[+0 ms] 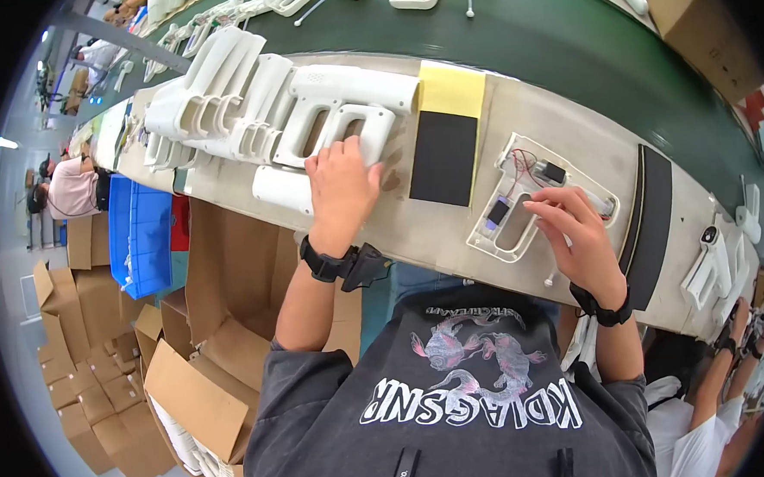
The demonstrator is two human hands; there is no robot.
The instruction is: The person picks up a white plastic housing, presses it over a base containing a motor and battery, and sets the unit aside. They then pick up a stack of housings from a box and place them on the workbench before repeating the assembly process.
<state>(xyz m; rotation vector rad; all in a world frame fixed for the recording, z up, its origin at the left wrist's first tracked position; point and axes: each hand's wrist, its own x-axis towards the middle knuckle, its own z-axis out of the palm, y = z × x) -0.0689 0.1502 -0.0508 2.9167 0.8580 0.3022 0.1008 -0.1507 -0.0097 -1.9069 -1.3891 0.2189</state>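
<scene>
The head view looked down on a long pale workbench [450, 226] that curved across the frame, with a dark green conveyor belt [527, 32] running along its far side and carrying more white parts. Below the bench's near edge stood open cardboard boxes [191, 395] and a blue crate [140, 234] to the left.

The left hand [340, 184] lay flat, fingers spread and unclenched, pressing on a white handle-shaped plastic shell [341, 124] at the near end of a pile of similar white shells [219, 100] stacked toward the far left. It gripped nothing that could be made out; it simply rested on top.

The right hand [576, 228] sat to the right, fingers bent down onto an open white shell half [518, 205] (the one showing red wires and small dark components inside). Its fingertips touched the shell's near right edge; whether they pinched a small part could not be told.

Between the two hands lay a black foam pad [443, 157] with a yellow sheet [452, 90] just beyond it, both flat on the bench. A dark strip [653, 211] ran across the bench to the right of the open shell, and further right stood another white assembled unit [712, 264]. Another person's arm [717, 376] showed at the lower right.
</scene>
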